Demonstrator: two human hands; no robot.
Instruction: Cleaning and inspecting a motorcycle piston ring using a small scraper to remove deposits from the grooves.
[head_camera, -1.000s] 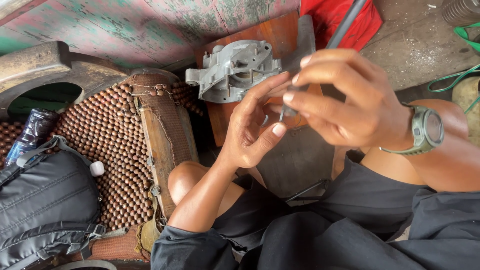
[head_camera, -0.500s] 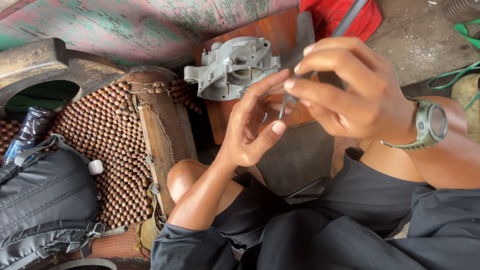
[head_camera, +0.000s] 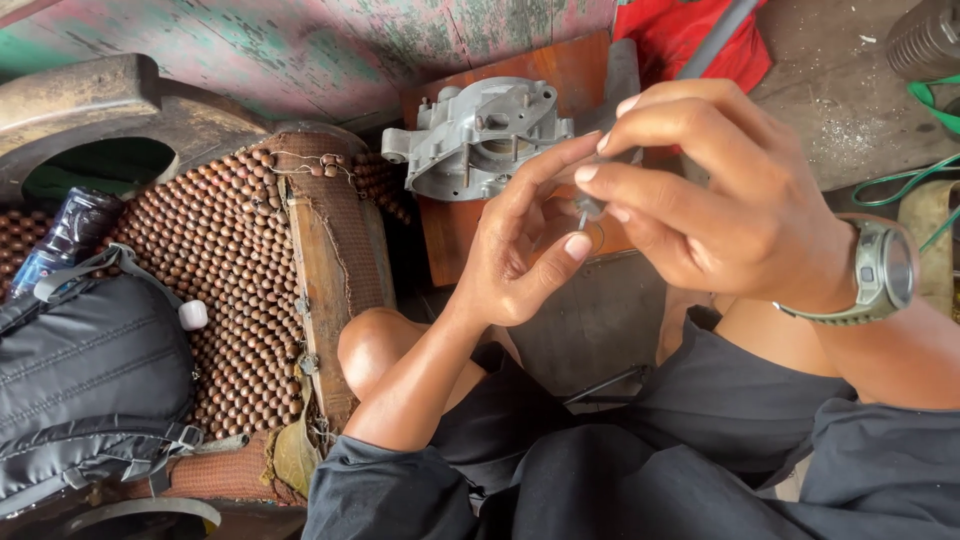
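Two hands working a small metal pin in front of a cast engine housing

Item: small grey metal pin (head_camera: 583, 212), short and thin, held at picture centre; judged light, rigid and smooth, easy to drop, best pinched along its shank. Right hand (head_camera: 740, 215), wearing a grey wristwatch (head_camera: 880, 275), has fingertips closed on the pin's upper end. Left hand (head_camera: 525, 250) is cupped half open beneath it, thumb and forefinger tips touching the pin; whether it bears any load cannot be told. At 11 o'clock of the hands, just behind them: grey cast metal housing (head_camera: 480, 135) resting on a reddish wooden board (head_camera: 540, 80). At 9 o'clock: brown beaded seat mat (head_camera: 220, 260). At 8 o'clock: black backpack (head_camera: 90, 390) with a dark bottle (head_camera: 60, 235) above it. At 1 o'clock: red cloth (head_camera: 680, 40)
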